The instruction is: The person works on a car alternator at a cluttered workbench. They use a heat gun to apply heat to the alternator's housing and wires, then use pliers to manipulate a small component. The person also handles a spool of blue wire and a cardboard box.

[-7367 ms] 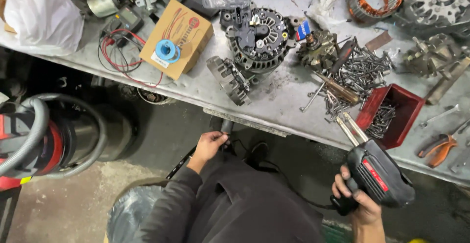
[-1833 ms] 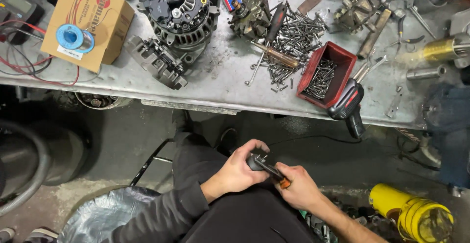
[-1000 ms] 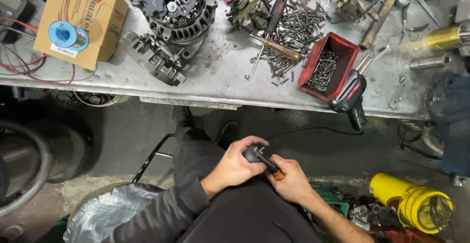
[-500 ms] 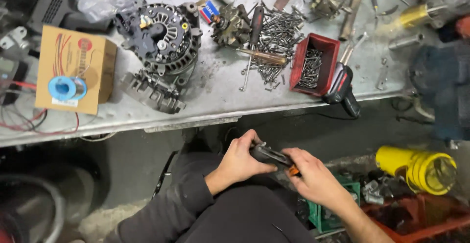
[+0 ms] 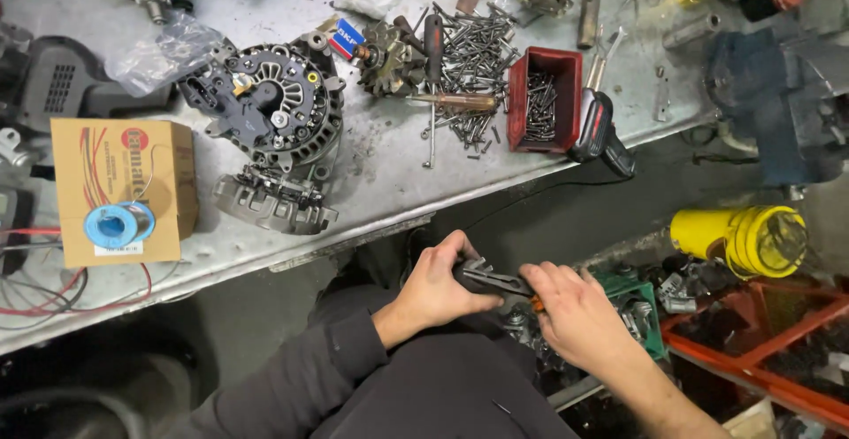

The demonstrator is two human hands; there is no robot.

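I see 1 bench (image 5: 389,187) above with 1 alternator (image 5: 265,112), 1 box (image 5: 119,187), 1 red tray (image 5: 541,99). Below it, over my lap, 1 dark tool (image 5: 491,278) lies left to right between 2 hands: left hand (image 5: 435,282) clenched on one end, right hand (image 5: 573,315) gripping the other.

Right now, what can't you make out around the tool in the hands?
- Head view: small dark tool, its ends wrapped by left hand and right hand; exact kind unclear.
- Orange bit beneath right fingers: mostly hidden.
- Red bin contents: too small to sort.
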